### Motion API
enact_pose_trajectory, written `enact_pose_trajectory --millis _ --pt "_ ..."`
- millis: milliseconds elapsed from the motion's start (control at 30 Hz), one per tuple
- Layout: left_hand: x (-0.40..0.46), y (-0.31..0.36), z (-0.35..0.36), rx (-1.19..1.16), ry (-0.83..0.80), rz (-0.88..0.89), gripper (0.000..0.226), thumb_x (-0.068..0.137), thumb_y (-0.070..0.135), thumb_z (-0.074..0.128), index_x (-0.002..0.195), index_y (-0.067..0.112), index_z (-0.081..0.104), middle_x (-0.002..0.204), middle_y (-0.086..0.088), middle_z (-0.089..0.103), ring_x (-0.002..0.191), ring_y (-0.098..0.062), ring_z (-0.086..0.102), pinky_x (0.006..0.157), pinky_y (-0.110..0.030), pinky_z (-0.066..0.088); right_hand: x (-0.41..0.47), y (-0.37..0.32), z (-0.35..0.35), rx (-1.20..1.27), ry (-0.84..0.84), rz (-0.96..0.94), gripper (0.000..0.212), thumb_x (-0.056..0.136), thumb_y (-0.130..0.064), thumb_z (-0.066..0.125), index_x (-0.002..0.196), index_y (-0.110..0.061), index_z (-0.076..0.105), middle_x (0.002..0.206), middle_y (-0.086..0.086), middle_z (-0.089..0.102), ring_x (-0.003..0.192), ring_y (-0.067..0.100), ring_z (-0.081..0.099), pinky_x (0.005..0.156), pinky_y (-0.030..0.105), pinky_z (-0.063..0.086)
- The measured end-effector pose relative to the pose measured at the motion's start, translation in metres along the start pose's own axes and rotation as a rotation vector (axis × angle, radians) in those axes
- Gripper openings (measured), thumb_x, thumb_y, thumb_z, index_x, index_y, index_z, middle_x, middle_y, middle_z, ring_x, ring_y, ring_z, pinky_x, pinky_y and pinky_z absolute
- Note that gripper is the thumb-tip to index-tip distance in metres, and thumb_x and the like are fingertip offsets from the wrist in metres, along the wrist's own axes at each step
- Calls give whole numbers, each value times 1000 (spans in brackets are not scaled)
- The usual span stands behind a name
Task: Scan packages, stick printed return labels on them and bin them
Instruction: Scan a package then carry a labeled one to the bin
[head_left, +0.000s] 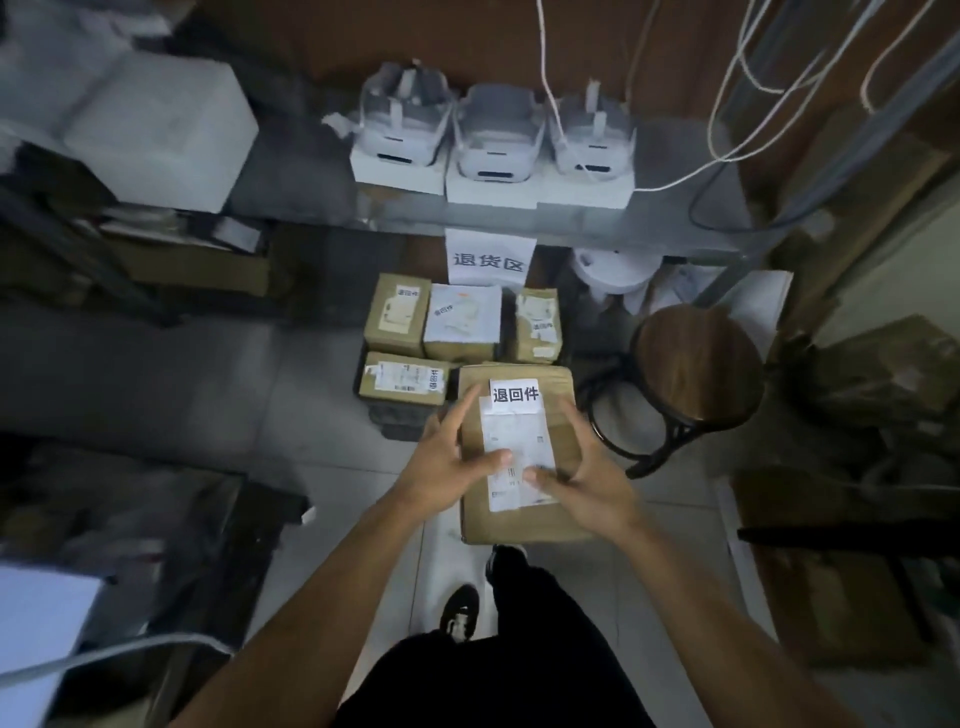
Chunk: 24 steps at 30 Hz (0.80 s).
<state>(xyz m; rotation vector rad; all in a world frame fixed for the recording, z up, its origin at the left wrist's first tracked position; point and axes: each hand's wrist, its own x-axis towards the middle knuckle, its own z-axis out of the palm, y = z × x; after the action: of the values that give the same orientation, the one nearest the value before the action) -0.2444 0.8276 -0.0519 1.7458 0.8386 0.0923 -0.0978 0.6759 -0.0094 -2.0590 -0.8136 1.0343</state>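
Package (519, 452) with return label (515, 395) between left hand (447, 457) and right hand (587, 480)

— Where does your only view sit?
— On your head, wide-angle, tilted steeply down and forward, so you see your own legs and a shoe (459, 613) at the bottom edge.
— How near is it?
— Near your forearms; the floor (260, 395) lies further below.
— And which way does it face?
— Toward a shelf (597, 218) at the top. Straight lines bow near the edges. There's no second view to share anything.
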Motion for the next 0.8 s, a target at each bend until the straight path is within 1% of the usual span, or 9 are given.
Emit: enact_pose_trajectory --millis 100,167,267,400,467,567,633,733,800 --pt "29 6 -35 -86 -29 -16 88 64 66 79 138 66 31 151 4 32 140 -18 36 111 -42 42 43 -7 -10 52 -150 -13 97 79 -46 77 154 -45 15 144 -28 29 133 -3 32 100 18 31" --pt "49 14 -63 -146 -91 -18 81 65 49 88 134 60 45 146 6 37 135 -16 43 105 -36 49 73 -14 -19 92 -237 -19 95 76 -51 78 150 -53 18 150 -26 29 137 -1 31 109 23 31" --pt "76 27 -95 -183 -105 -44 73 60 43 91 125 51 58 141 9 47 129 -10 49 97 -34 54 118 -32 -32 81 -344 -57 92 74 -54 79 145 -62 21 150 -27 34 136 -1 37 112 27 34" --pt "100 37 -113 -260 65 -72 60 70 18 89 119 39 61 130 10 53 120 -15 56 80 -42 61 168 -58 -39 50 -414 -112 93 78 -38 81 149 -54 23 140 -34 39 126 -9 43 102 13 36" --pt "107 31 -117 -278 168 -55 62 66 26 91 121 36 62 130 3 53 118 -19 58 73 -42 62 190 -68 -37 81 -388 -103 94 78 -31 83 150 -49 25 135 -27 49 119 -9 52 93 11 42" --pt "111 12 -116 -317 348 -84 62 63 24 93 117 36 64 132 3 53 120 -18 56 82 -43 60 211 -73 -28 117 -207 -83 90 79 -35 81 149 -44 26 140 -22 46 124 -1 48 94 18 42" --pt "115 -5 -111 -326 467 -136 59 67 17 90 114 39 63 129 9 51 119 -7 53 88 -34 58 220 -62 -19 161 -100 -25 93 76 -44 82 149 -47 24 147 -20 41 131 4 44 102 26 42" --pt "128 -42 -103 -400 583 -202 57 70 12 88 116 33 61 126 2 47 115 -6 50 70 -15 55 233 -49 19 195 -183 68 104 78 -38 81 151 -47 8 139 -21 48 125 -4 49 95 13 43" --pt "141 -71 -100 -409 615 -267 59 66 24 91 116 36 62 130 -4 49 118 -14 53 74 -16 56 250 -35 52 170 -210 107 110 72 -45 84 153 -44 11 152 -14 37 138 4 39 110 29 40"
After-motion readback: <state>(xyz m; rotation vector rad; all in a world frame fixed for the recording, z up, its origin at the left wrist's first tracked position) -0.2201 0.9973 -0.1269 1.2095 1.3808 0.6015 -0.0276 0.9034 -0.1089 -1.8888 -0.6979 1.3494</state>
